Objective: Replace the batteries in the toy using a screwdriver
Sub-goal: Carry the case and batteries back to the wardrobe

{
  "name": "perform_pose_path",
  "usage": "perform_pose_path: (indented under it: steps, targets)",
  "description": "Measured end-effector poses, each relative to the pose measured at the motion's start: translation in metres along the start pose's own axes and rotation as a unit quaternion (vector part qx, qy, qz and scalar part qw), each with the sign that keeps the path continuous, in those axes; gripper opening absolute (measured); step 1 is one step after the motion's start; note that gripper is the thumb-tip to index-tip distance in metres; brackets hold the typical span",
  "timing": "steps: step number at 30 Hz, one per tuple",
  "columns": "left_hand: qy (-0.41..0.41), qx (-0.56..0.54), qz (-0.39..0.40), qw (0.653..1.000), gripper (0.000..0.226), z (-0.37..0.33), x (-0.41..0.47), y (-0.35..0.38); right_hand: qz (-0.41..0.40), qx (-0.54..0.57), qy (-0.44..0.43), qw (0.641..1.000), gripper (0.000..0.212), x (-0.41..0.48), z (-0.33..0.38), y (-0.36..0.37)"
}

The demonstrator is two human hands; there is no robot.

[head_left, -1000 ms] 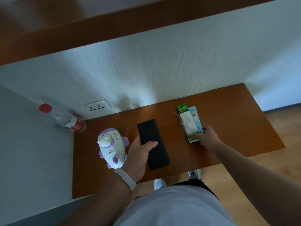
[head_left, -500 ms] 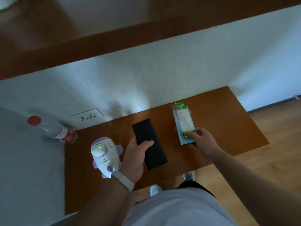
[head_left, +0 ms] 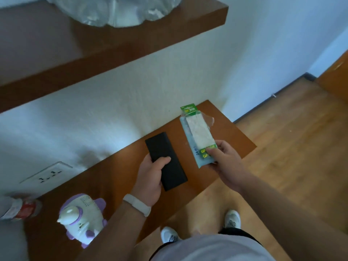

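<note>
My right hand is lifting the battery pack off the tabletop now, pinching it. My left hand is still gripping the black case. The toy is waiting, untouched, by my left arm.

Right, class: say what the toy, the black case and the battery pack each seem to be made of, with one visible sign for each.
The toy looks like moulded plastic, white and lilac, with glossy highlights on its rounded nose. The black case is matt and flat with crisp edges; plastic or fabric-covered, unclear. The battery pack is likely a clear plastic blister over printed card; the blister glints.
</note>
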State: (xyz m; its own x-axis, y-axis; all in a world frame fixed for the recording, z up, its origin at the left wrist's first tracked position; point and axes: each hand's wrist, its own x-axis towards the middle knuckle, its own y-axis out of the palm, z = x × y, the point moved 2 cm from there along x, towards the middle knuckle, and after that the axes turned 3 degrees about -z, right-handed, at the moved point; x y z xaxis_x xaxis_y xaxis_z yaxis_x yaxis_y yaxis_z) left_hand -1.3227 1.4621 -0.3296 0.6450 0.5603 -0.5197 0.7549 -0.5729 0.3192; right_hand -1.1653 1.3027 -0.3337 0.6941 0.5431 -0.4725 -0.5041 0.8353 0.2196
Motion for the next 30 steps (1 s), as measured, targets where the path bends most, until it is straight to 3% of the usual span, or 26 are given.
perform_pose_path:
  steps: [6, 13, 30]
  targets:
    - [0.010, 0.032, 0.039, 0.999, 0.030, 0.003, -0.005, 0.073, -0.003, 0.051, -0.016, 0.999, 0.046, -0.022, 0.034, -0.057]
    - [-0.013, 0.075, 0.077, 0.994, 0.034, 0.029, -0.009, 0.197, -0.024, 0.082, -0.056, 0.995, 0.047, -0.050, 0.074, -0.173]
    - [-0.082, 0.182, 0.231, 0.952, 0.028, 0.134, -0.037, 0.485, -0.172, 0.188, -0.139, 0.957, 0.052, -0.142, 0.122, -0.449]
